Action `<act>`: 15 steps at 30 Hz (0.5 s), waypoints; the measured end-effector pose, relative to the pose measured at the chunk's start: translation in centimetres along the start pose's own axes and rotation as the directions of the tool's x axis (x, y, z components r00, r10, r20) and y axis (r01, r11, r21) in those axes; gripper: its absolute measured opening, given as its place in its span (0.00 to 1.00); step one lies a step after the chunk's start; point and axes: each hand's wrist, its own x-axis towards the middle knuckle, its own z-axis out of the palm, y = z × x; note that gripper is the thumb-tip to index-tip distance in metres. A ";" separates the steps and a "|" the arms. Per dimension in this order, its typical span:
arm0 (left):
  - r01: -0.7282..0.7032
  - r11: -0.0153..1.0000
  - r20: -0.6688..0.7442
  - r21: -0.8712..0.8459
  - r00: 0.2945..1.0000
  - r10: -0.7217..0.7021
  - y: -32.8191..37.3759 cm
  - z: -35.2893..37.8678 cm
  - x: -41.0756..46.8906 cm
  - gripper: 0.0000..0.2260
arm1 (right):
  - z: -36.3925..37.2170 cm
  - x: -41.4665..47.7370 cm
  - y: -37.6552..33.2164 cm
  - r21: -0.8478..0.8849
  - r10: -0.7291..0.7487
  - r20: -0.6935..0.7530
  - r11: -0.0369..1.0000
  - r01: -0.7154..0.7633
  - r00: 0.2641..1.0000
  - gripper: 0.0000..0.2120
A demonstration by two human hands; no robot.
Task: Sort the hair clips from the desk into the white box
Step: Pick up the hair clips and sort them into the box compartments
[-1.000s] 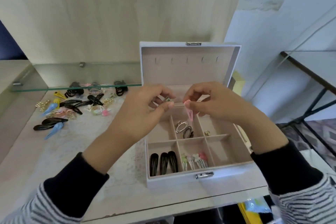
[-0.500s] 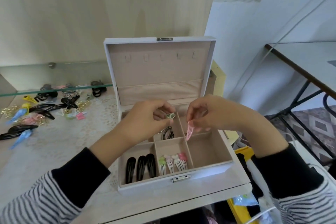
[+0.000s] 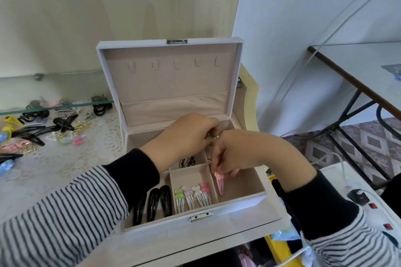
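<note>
The right hand [image 3: 235, 155], just right of the frame's centre, points its fingers down and pinches the top of a pink clip [image 3: 220, 185] between thumb and fingertips. The clip hangs nearly upright with its tip inside the lower right compartment of the white box [image 3: 195, 226], just beside the divider [image 3: 213, 184] on its left; beige lining shows from the clip across to the box's right wall. The left hand [image 3: 186, 136], touching the right at the knuckles, is curled and pinches a small clip [image 3: 214, 137] over the box's back row; that clip is mostly hidden. The lid [image 3: 173, 80] stands upright behind both hands. Three black clips [image 3: 154, 204] lie in the lower left compartment and four pastel clips [image 3: 193, 195] in the lower middle one. The box's front sits near the front edge of the desk [image 3: 65, 169]. Loose clips [image 3: 43, 128] lie at the left of the frame, well apart from the box, partly under a glass shelf [image 3: 54, 107].
</note>
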 end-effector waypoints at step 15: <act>-0.122 0.948 0.038 0.293 0.993 0.116 0.0 1.0 0.5 0.02 | 1.9 0.2 0.0 -0.169 0.025 -0.100 0.985 -0.042 0.995 0.08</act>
